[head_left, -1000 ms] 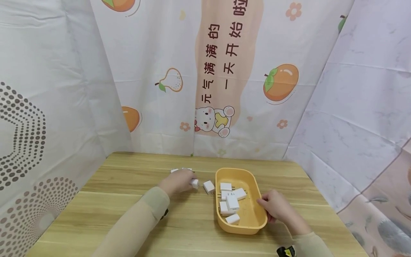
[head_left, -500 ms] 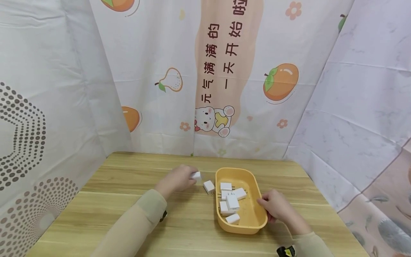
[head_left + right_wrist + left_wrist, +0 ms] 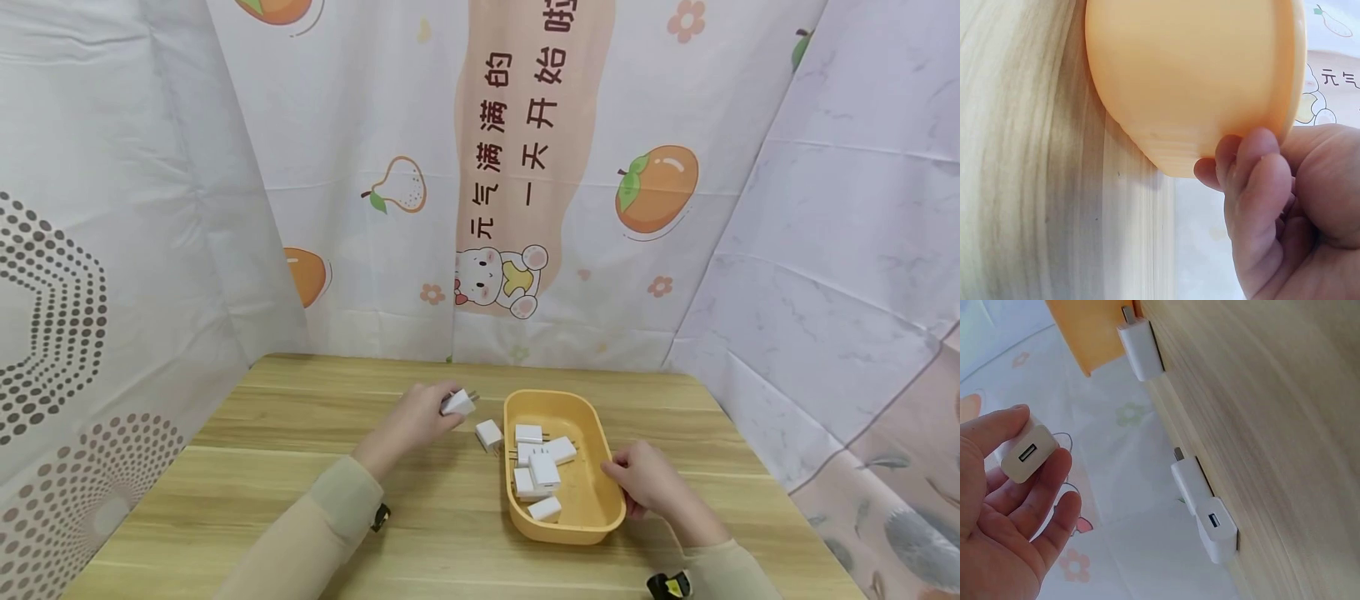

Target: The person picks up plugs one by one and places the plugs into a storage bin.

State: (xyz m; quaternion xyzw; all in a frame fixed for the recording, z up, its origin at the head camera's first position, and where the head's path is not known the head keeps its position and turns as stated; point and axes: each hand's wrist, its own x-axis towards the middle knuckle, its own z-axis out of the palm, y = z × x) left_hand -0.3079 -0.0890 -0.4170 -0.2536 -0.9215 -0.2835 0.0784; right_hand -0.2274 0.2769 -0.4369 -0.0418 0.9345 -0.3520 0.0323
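My left hand (image 3: 411, 425) pinches a white USB wall charger (image 3: 457, 403) above the table, left of the yellow plastic bin (image 3: 592, 496). Its prongs point up and right. In the left wrist view, thumb and fingers hold this charger by its sides, its USB port facing the camera. A single charger (image 3: 488, 435) lies on the table just left of the bin. Several white chargers (image 3: 543, 471) lie in the bin's left half. With thumb over the rim and fingers outside, my right hand (image 3: 1260, 206) grips the bin's right side.
Two more chargers, one (image 3: 1191, 484) touching another (image 3: 1217, 534), lie on the wooden table (image 3: 420, 517); my left hand hides them in the head view. Printed curtains (image 3: 360, 275) hang behind the table and at both sides.
My left hand has lifted the charger from the table and turned it, so its prongs now show. The right hand and the bin have stayed in place.
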